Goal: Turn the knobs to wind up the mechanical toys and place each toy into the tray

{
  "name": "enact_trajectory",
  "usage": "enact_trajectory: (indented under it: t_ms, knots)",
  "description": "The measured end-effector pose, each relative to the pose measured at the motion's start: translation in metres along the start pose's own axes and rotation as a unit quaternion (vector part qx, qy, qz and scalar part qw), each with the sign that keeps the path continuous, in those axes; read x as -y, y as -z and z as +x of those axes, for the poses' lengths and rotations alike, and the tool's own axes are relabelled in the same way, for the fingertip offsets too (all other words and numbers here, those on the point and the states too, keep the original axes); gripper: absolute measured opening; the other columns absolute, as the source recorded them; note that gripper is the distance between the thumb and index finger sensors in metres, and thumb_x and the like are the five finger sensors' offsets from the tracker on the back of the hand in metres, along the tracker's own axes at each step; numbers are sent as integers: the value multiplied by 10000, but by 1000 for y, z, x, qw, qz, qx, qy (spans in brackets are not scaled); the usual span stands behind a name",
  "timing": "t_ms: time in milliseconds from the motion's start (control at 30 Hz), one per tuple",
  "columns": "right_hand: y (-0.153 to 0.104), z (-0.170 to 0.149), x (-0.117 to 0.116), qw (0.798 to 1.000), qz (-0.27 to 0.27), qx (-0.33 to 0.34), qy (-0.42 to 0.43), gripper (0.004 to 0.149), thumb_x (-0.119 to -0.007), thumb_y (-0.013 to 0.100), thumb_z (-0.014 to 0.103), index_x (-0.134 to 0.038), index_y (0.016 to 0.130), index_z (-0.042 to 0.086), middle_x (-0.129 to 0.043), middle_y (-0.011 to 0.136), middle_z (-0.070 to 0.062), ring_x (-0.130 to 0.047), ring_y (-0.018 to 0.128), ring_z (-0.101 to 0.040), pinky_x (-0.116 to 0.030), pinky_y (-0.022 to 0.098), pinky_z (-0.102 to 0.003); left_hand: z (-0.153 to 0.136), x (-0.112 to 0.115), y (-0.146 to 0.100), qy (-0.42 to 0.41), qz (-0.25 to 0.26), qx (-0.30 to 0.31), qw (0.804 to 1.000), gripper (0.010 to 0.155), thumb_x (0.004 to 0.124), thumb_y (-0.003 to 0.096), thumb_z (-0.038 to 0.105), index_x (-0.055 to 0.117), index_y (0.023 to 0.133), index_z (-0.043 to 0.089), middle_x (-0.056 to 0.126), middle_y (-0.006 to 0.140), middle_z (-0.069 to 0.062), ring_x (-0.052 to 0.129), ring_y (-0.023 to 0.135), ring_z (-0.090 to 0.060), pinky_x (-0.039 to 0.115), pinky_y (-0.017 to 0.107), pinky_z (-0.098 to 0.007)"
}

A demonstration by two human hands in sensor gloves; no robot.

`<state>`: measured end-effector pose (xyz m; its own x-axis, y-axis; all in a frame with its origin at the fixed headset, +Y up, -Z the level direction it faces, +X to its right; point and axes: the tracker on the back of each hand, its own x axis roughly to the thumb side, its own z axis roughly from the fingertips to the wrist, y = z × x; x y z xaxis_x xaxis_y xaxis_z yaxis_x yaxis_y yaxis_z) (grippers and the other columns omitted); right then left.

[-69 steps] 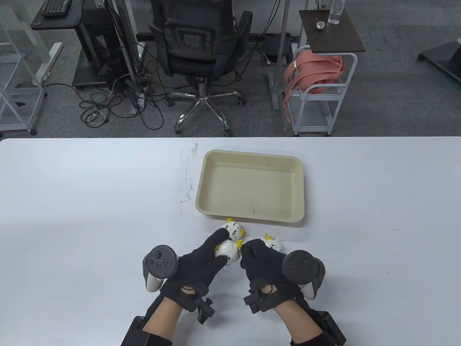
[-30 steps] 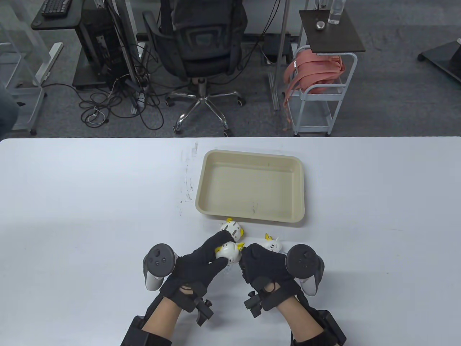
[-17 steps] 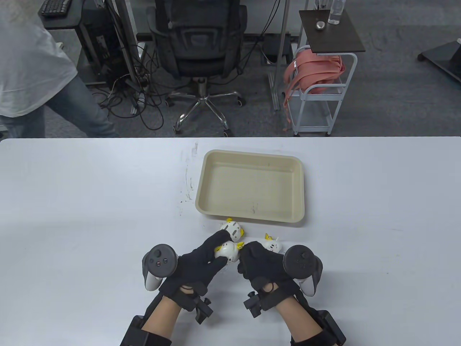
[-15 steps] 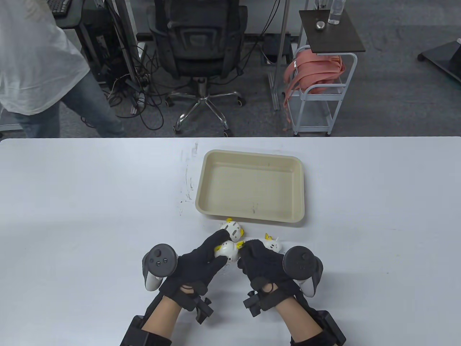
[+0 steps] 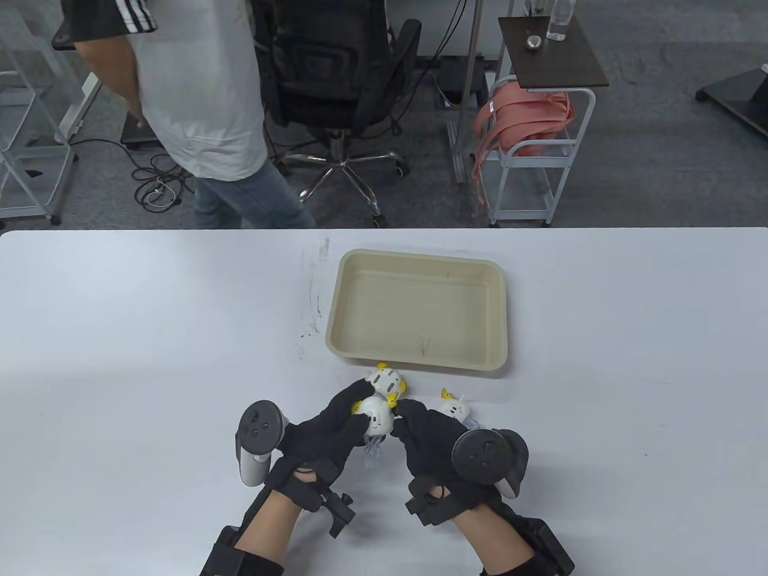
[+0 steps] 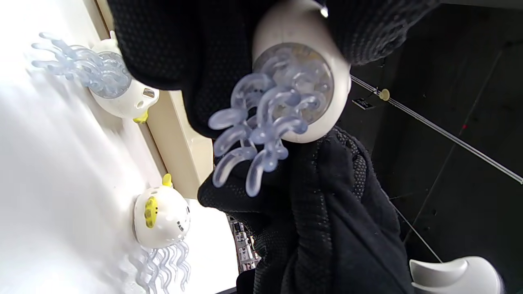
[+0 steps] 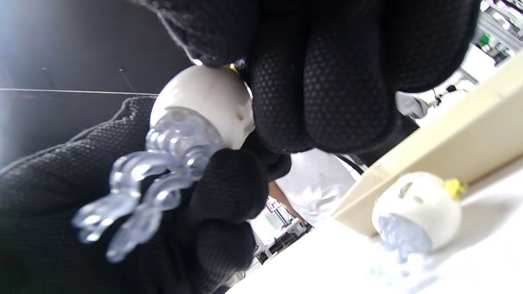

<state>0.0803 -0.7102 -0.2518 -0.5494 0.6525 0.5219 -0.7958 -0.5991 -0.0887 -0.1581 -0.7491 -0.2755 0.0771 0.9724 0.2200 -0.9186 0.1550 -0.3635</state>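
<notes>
The left hand (image 5: 327, 435) had its fingers and thumb curled round the held toy (image 5: 376, 415), a white jellyfish with clear tentacles hanging below, lifted just above the table (image 5: 120, 360). The right hand (image 5: 429, 441) pinched the toy at its other side with curled fingers (image 7: 339, 81), where a speck of yellow showed. Two more toys lay on the table: the spotted toy (image 5: 387, 381) just before the tray's near rim, the third toy (image 5: 453, 408) beside the right hand. The beige tray (image 5: 420, 360) sat beyond the hands. A person (image 5: 198, 90) stood past the table's far edge, near an office chair (image 5: 342, 78).
</notes>
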Motion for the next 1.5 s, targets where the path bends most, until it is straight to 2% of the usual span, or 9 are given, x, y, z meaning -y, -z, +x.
enact_trajectory:
  t_ms: [300,433,500,633,867,1000,1133,1333,1500]
  knots:
    - [1,-4,5,999,-21,-20,20,453,-720,460,297,-875,639,-89,-1064,379,-114,-1012,212,-249,-844,317,-504,-2,5,1,-17,-23,5,1000,664,728,514,429,545,1099,174,813,995,-185,1036,692,-268,815,590,-446]
    - [3,-22,3,982,38,-123,140,444,-731,466,307,-896,561,-94,-1071,289,-55,-1016,122,-185,-877,248,-453,5,3,1,49,-28,34,998,647,756,504,393,555,1105,267,751,1076,-125,983,782,-312,766,645,-486]
    - [3,-27,1,968,33,-152,198,442,-743,466,303,-906,511,-106,-1063,223,-37,-1001,61,-166,-880,200,-443,8,4,1,50,-32,42,997,643,765,503,376,554,1106,310,721,1108,-91,949,827,-325,739,673,-497]
    - [3,-29,2,963,43,-158,214,441,-743,477,319,-916,472,-86,-1044,170,8,-982,13,-131,-886,168,-419,11,4,0,50,-34,52,997,636,778,499,360,571,1100,354,697,1136,-33,919,873,-333,715,699,-510]
    - [4,-22,2,982,27,-118,146,454,-737,489,323,-900,553,-96,-1064,268,-68,-1003,109,-205,-861,243,-472,11,3,-1,50,-24,46,997,631,778,503,357,573,1100,349,697,1137,-35,911,878,-337,705,701,-516]
    - [3,-16,3,990,7,-92,109,465,-755,499,295,-817,733,-102,-1041,465,-143,-1000,286,-276,-813,356,-525,10,2,-1,52,-15,35,998,633,764,507,367,566,1105,309,719,1112,-90,944,828,-340,733,667,-507]
    - [3,-11,-1,989,25,-80,119,485,-777,499,225,-702,881,-65,-964,650,-192,-955,460,-341,-743,462,-577,7,0,-1,54,8,19,998,644,727,514,392,538,1113,249,755,1064,-147,995,761,-310,781,623,-476]
    - [3,2,-2,998,27,-30,52,486,-727,503,210,-656,882,-85,-937,693,-196,-939,501,-353,-722,494,-589,5,-1,-1,21,7,11,1000,658,705,517,417,533,1106,180,808,995,-192,1042,681,-277,823,579,-445]
    - [0,9,1,1000,-4,20,-9,461,-711,472,226,-719,806,-93,-986,604,-154,-971,426,-314,-762,467,-562,0,0,0,-44,-14,-8,999,660,713,516,426,564,1086,127,852,930,-232,1072,625,-264,846,543,-440]
